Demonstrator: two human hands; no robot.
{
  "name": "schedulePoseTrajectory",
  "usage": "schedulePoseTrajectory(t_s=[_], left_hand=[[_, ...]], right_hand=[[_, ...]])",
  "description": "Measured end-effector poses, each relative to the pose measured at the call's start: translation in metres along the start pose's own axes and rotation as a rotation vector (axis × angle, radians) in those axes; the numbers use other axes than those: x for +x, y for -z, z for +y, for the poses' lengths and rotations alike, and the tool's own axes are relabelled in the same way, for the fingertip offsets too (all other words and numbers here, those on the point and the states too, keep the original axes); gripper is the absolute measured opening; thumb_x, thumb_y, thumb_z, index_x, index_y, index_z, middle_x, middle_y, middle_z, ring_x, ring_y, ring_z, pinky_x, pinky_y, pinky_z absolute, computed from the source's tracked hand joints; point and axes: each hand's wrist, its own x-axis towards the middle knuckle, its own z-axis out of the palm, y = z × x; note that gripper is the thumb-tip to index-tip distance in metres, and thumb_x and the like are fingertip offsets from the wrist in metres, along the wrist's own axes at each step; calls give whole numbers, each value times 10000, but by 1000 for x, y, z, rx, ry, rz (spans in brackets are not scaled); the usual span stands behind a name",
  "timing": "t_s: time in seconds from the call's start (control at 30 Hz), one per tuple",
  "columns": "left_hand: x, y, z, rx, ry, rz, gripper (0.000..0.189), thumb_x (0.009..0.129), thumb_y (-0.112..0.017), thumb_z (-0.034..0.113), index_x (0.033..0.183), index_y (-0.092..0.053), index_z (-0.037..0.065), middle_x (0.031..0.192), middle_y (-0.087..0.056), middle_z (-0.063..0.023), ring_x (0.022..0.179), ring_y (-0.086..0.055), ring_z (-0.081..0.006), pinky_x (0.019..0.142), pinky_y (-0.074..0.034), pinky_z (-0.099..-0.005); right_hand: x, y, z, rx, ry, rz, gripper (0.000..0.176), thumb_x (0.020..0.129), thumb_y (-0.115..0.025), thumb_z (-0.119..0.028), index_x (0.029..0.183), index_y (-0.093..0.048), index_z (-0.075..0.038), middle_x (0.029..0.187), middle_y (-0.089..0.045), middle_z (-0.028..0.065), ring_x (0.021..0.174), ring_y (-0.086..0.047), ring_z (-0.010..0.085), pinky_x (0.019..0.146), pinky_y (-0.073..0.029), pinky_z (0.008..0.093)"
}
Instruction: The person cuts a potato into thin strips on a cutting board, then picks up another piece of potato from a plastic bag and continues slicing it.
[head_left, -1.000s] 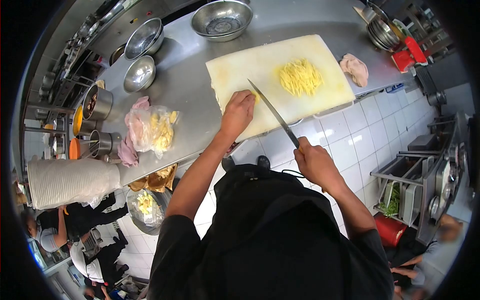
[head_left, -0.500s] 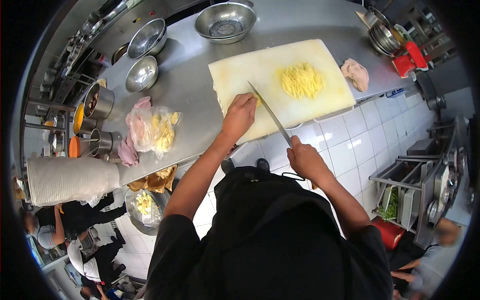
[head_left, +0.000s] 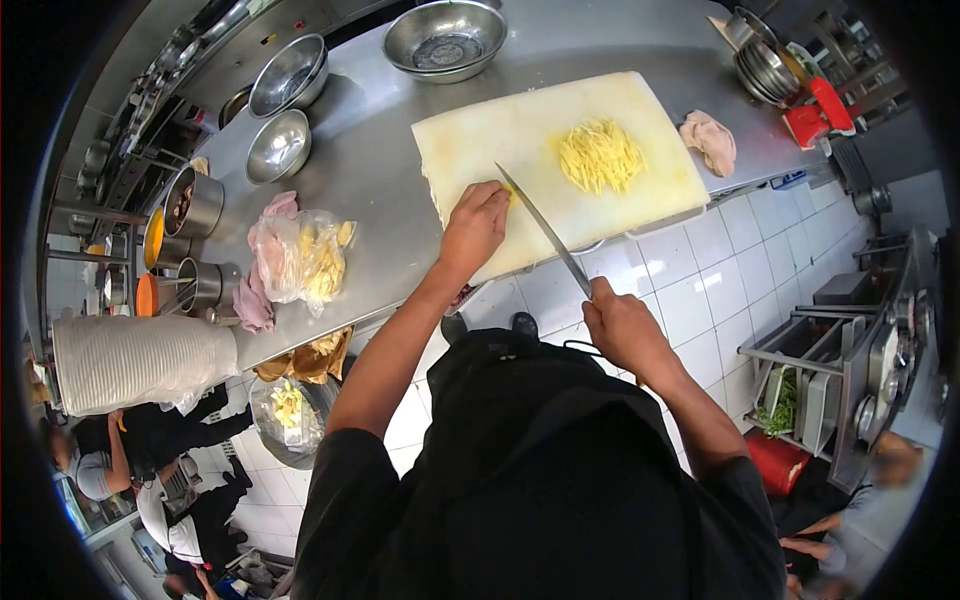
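Observation:
A knife is in my right hand, whose fingers wrap round its handle. Its blade slants up and left over the white cutting board. My left hand is closed at the board's left part, its bent fingertips pinching a small yellow root vegetable piece right beside the blade. Most of that piece is hidden by the fingers and the knife. Farther right on the board lies a heap of thin yellow strips.
Left of the board, a plastic bag of peeled yellow pieces lies by a pink cloth. Metal bowls stand behind. Another cloth and a red scale-like device are at right. A bin stands below the counter; other people work lower left.
My right hand has shifted slightly right and down with the knife. My left hand stays at the yellow piece; the whole view has moved a little.

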Motion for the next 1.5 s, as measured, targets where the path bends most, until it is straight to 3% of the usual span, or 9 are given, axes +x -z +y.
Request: schedulePoseTrajectory(t_s=[0.37, 1.03, 1.23, 1.33, 1.5], left_hand=[[4, 2, -1, -5, -20, 9, 142, 893, -707, -3, 1027, -748, -31, 1091, -715, -141, 993, -673, -329, 887, -564, -402], [1, 1, 1, -21, 5, -12, 134, 901, -712, 7, 1020, -754, -37, 1105, -717, -142, 998, -671, -332, 886, -562, -394], [3, 2, -3, -10, -2, 1, 142, 900, -711, 2, 1031, -749, -40, 1102, -716, -146, 999, -671, -335, 886, -561, -400], [4, 0, 1, -21, -11, -8, 134, 901, -702, 1, 1022, -743, -39, 1096, -711, -148, 994, -669, -335, 882, -563, -407], [0, 0, -1, -6, -2, 8, 150, 889, -723, 0, 1031, -750, -39, 1106, -719, -147, 1004, -677, -332, 890, -567, -403]], right_hand=[[32, -18, 10, -25, 57, 49, 197, 1007, -550, -153, 1033, -497, 35, 745, -662, 329, 755, -659, 544, 726, -519, 627], [7, -5, -5, -51, 11, -4, 197, 1017, -537, -151, 1047, -498, 40, 751, -674, 316, 761, -671, 530, 730, -528, 612], [36, -27, 1, -40, -6, 27, 216, 1002, -560, -149, 1089, -500, 39, 774, -670, 329, 802, -656, 541, 757, -498, 632], [37, -20, 7, -21, 85, 107, 226, 999, -571, -156, 1096, -503, 37, 764, -665, 330, 783, -647, 549, 746, -499, 633], [17, 2, -7, -10, -19, 25, 214, 1019, -547, -168, 1070, -515, 38, 744, -665, 326, 756, -661, 540, 741, -516, 629]])
